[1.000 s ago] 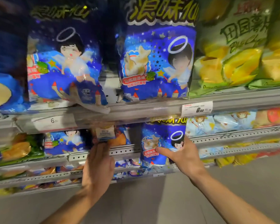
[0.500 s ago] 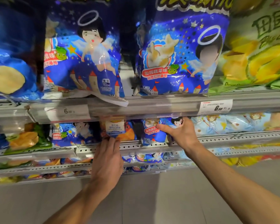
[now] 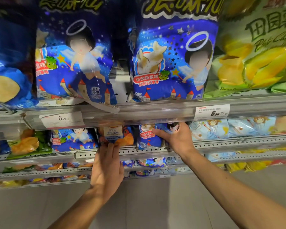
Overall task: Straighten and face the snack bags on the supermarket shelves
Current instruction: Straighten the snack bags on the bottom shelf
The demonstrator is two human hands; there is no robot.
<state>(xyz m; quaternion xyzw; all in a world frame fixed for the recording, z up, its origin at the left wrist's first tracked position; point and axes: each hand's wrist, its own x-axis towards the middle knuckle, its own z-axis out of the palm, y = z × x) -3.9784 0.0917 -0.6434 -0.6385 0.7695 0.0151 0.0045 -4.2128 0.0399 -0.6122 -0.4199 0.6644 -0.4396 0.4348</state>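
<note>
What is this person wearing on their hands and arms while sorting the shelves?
Nothing that shows. The left hand and right hand are bare, with no gloves, rings or watch visible. Both forearms are uncovered down to the picture's bottom edge, so no sleeve is in view.

Left price tag (image 3: 61, 120) reads 6.00, right price tag (image 3: 212, 111) 6.50, blue bag (image 3: 170, 63) 田园蔬菜味 and 70g, green bag (image 3: 257, 52) "Durian".

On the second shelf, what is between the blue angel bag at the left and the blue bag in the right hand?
In the head view, an orange bag stands between them; the left hand touches its lower edge.
</note>
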